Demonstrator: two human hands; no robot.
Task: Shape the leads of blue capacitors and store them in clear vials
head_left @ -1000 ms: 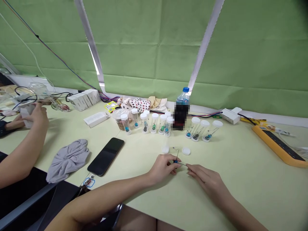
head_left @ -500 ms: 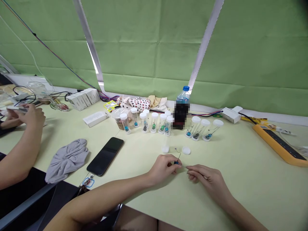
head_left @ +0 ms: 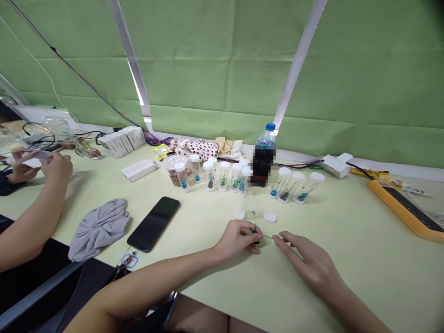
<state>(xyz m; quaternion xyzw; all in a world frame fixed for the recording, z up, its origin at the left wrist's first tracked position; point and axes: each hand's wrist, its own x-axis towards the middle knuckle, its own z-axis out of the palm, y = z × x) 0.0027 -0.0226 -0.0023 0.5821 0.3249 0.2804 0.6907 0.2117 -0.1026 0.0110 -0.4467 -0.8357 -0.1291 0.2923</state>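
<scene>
My left hand (head_left: pixel 233 239) pinches a small dark blue piece with thin metal wires (head_left: pixel 255 224) between thumb and fingers. One wire stands up with a small curl at its top, while another points right. Close to that wire's right end is my right hand (head_left: pixel 310 261), fingers parted and loosened; whether a fingertip still touches the wire is hard to see. Just beyond my hands an uncapped clear tube (head_left: pixel 239 212) stands on the table, and a white round cap (head_left: pixel 270 217) lies to its right.
Several capped clear tubes (head_left: pixel 224 177) with blue, green or dark pieces stand behind, near a blue-capped bottle (head_left: pixel 266 136). At left are a phone (head_left: pixel 153 224), a grey cloth (head_left: pixel 100 229) and another person's hands (head_left: pixel 57 166). A yellow power strip (head_left: pixel 405 210) lies right.
My right hand has loosened its pinch on the wire and drawn slightly right, fingers spreading. In my left hand, the piece has turned so its curled wire stands more upright.
</scene>
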